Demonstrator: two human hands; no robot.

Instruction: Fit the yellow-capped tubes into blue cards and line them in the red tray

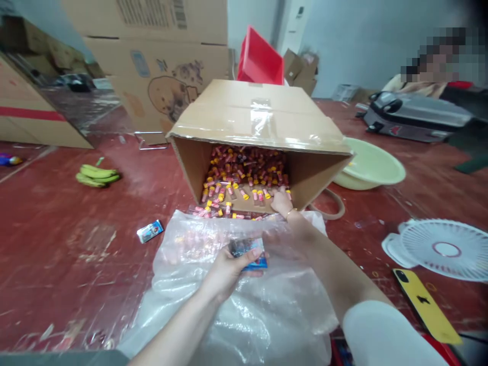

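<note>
My left hand [229,269] is closed around a small flat packet [256,258] with blue print and a clear part, thumb on top, above the plastic bag. My right hand [282,203] reaches into the open mouth of a cardboard box [263,114] lying on its side. Its fingers are curled down among small clear tubes [258,195] with yellow caps and pink contents; what they grip is hidden. Many such tubes are heaped in the box, and some have spilled to its front edge. A translucent plastic bag [244,305] spreads from the box mouth towards me, with tubes showing under its far end.
Left on the red floor lie a similar blue packet [150,232] and green bananas [97,176]. To the right are a pale green basin [375,162], a white slotted lid [450,249] and a yellow phone [427,305]. Behind stand a large carton [160,71], a red bin [261,58] and a person [419,84].
</note>
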